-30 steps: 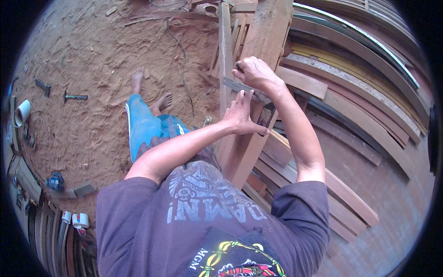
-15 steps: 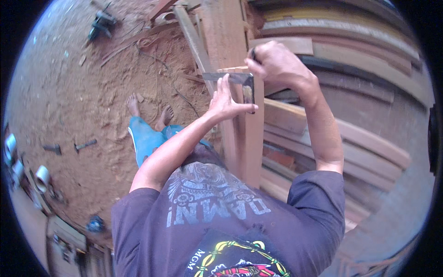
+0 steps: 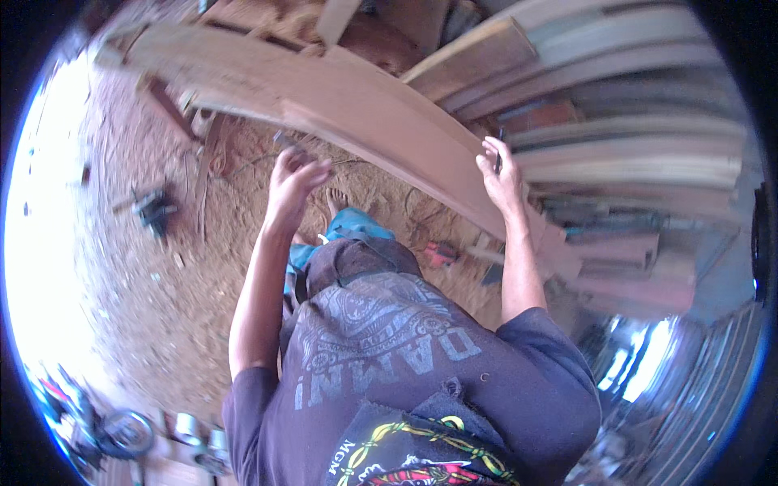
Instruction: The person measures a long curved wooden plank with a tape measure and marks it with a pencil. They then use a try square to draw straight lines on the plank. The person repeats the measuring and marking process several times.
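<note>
A long, pale brown timber board (image 3: 365, 101) runs slantwise in front of me, from the far left to the near right. My left hand (image 3: 297, 185) is raised just short of its near edge, fingers curled. Above those fingers juts a small grey end of the try square (image 3: 285, 141); motion blur and the hand hide most of it. Over the right part of the board is my right hand (image 3: 502, 178), closed on a thin dark pencil (image 3: 498, 159) that points up between thumb and fingers.
Stacked planks (image 3: 632, 162) crowd the right side. A green power tool (image 3: 154, 212) lies on the sandy ground at left, and a red tool (image 3: 440, 254) sits below the board. A motorbike wheel (image 3: 127, 432) and white cylinders (image 3: 188, 428) are at lower left.
The square has come off the timber with my left hand, which moved left. My right hand has drawn back from the square's edge. The view has swung, so the board now lies slantwise.
</note>
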Action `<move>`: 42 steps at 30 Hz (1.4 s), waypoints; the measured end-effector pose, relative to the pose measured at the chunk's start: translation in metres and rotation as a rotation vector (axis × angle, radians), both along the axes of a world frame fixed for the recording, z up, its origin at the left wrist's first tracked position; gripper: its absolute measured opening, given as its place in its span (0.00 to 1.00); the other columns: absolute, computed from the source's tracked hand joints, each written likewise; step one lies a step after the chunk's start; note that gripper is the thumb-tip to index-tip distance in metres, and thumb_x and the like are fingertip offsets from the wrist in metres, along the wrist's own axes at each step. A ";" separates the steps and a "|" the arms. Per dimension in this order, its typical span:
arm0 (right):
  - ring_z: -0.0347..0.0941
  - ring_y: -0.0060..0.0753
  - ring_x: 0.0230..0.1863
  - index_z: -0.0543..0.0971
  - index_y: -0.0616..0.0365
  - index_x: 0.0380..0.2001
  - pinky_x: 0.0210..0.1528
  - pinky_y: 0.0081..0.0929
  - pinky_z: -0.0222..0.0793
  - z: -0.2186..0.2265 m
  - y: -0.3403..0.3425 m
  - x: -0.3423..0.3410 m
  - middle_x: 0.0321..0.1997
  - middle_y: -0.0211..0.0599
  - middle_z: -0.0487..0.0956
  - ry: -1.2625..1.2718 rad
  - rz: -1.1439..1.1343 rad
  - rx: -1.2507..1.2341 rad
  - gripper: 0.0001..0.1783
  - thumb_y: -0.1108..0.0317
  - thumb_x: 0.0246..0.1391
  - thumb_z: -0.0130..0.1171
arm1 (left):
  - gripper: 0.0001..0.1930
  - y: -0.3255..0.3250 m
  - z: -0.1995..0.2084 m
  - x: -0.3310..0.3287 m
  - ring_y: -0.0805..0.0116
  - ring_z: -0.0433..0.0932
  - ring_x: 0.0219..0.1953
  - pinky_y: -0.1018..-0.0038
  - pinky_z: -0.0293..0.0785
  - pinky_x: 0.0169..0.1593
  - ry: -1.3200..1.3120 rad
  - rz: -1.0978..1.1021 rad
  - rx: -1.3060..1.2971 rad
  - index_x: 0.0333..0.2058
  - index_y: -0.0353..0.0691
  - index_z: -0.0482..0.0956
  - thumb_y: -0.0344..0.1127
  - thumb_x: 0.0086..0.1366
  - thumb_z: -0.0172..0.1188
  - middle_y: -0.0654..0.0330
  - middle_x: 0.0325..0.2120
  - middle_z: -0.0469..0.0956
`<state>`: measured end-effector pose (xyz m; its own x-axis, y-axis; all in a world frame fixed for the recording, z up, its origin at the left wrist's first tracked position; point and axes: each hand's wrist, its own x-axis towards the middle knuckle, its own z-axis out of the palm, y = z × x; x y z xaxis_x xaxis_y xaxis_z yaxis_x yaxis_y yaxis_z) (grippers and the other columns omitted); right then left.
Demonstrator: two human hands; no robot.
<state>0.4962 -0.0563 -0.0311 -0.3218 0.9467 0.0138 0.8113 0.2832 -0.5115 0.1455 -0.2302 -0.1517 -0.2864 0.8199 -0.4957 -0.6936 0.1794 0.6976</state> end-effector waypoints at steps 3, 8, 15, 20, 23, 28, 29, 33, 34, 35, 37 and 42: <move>0.73 0.49 0.67 0.72 0.56 0.65 0.69 0.44 0.67 -0.007 -0.040 0.042 0.65 0.52 0.77 -0.051 -0.116 -0.032 0.38 0.55 0.55 0.72 | 0.19 -0.049 -0.047 -0.008 0.60 0.83 0.44 0.64 0.82 0.52 -0.009 -0.072 -0.102 0.53 0.38 0.72 0.25 0.64 0.63 0.58 0.39 0.78; 0.59 0.55 0.76 0.65 0.54 0.71 0.75 0.50 0.59 -0.027 -0.058 0.034 0.76 0.50 0.64 -0.101 0.118 0.076 0.60 0.49 0.36 0.85 | 0.15 -0.130 -0.109 -0.015 0.63 0.81 0.43 0.66 0.80 0.48 -0.141 -0.010 -0.323 0.45 0.40 0.73 0.22 0.62 0.66 0.58 0.39 0.80; 0.60 0.53 0.75 0.58 0.51 0.76 0.75 0.58 0.51 -0.067 -0.036 -0.005 0.77 0.48 0.62 -0.352 0.250 0.325 0.67 0.52 0.33 0.84 | 0.13 -0.171 -0.131 -0.003 0.62 0.81 0.44 0.64 0.81 0.49 0.001 -0.030 -0.554 0.43 0.37 0.71 0.25 0.64 0.65 0.55 0.39 0.77; 0.62 0.54 0.72 0.61 0.56 0.73 0.74 0.58 0.52 -0.066 -0.051 0.005 0.73 0.52 0.66 -0.267 0.293 0.331 0.62 0.57 0.34 0.83 | 0.12 -0.164 -0.130 0.039 0.60 0.81 0.47 0.64 0.82 0.51 -0.053 0.062 -0.441 0.44 0.35 0.72 0.24 0.65 0.63 0.51 0.42 0.78; 0.69 0.53 0.67 0.63 0.57 0.73 0.69 0.53 0.65 -0.042 -0.046 0.010 0.71 0.56 0.68 -0.295 0.451 0.207 0.58 0.57 0.39 0.80 | 0.12 -0.162 -0.130 0.066 0.59 0.81 0.50 0.63 0.79 0.53 0.516 -0.233 -0.349 0.45 0.36 0.72 0.24 0.65 0.63 0.51 0.44 0.80; 0.84 0.46 0.51 0.78 0.59 0.62 0.61 0.38 0.78 -0.002 0.061 0.019 0.57 0.56 0.83 -0.213 0.596 -0.456 0.47 0.39 0.45 0.75 | 0.15 -0.154 -0.113 0.098 0.61 0.81 0.51 0.61 0.75 0.56 -0.016 0.064 -0.400 0.48 0.41 0.72 0.26 0.64 0.63 0.57 0.42 0.82; 0.84 0.47 0.53 0.79 0.61 0.61 0.61 0.41 0.77 -0.001 0.078 0.015 0.54 0.55 0.84 -0.182 0.535 -0.327 0.48 0.34 0.47 0.73 | 0.16 -0.149 -0.107 0.100 0.61 0.81 0.51 0.61 0.75 0.56 -0.115 0.127 -0.378 0.48 0.41 0.72 0.26 0.64 0.63 0.58 0.42 0.83; 0.74 0.50 0.67 0.79 0.55 0.63 0.68 0.46 0.71 -0.012 0.119 0.004 0.64 0.53 0.79 -0.263 0.283 -0.444 0.52 0.20 0.54 0.55 | 0.15 -0.152 -0.088 0.101 0.63 0.82 0.47 0.64 0.78 0.51 -0.088 0.144 -0.427 0.47 0.43 0.72 0.26 0.64 0.63 0.58 0.39 0.81; 0.73 0.49 0.68 0.79 0.55 0.63 0.69 0.47 0.69 -0.015 0.127 0.002 0.64 0.53 0.79 -0.154 0.332 -0.495 0.53 0.19 0.54 0.53 | 0.12 -0.155 -0.088 0.096 0.64 0.81 0.47 0.65 0.79 0.49 -0.100 0.116 -0.390 0.45 0.43 0.73 0.26 0.64 0.63 0.58 0.38 0.81; 0.72 0.49 0.69 0.79 0.55 0.63 0.70 0.47 0.68 -0.015 0.134 0.002 0.64 0.52 0.78 -0.073 0.382 -0.555 0.54 0.18 0.54 0.51 | 0.11 -0.163 -0.089 0.094 0.65 0.81 0.46 0.66 0.79 0.48 -0.072 0.190 -0.421 0.43 0.43 0.74 0.26 0.65 0.63 0.59 0.38 0.80; 0.72 0.48 0.69 0.79 0.55 0.63 0.71 0.47 0.67 -0.028 0.130 -0.018 0.65 0.51 0.78 0.047 0.449 -0.623 0.53 0.18 0.54 0.52 | 0.10 -0.184 -0.096 0.084 0.65 0.81 0.47 0.67 0.79 0.48 0.093 0.077 -0.361 0.43 0.42 0.74 0.27 0.65 0.64 0.59 0.39 0.80; 0.76 0.50 0.64 0.79 0.55 0.63 0.67 0.45 0.70 -0.029 0.123 0.002 0.63 0.50 0.80 -0.255 0.242 -0.406 0.51 0.27 0.45 0.70 | 0.11 -0.207 -0.135 0.045 0.62 0.84 0.41 0.68 0.82 0.49 -0.273 0.076 -0.428 0.42 0.34 0.82 0.36 0.67 0.62 0.56 0.37 0.84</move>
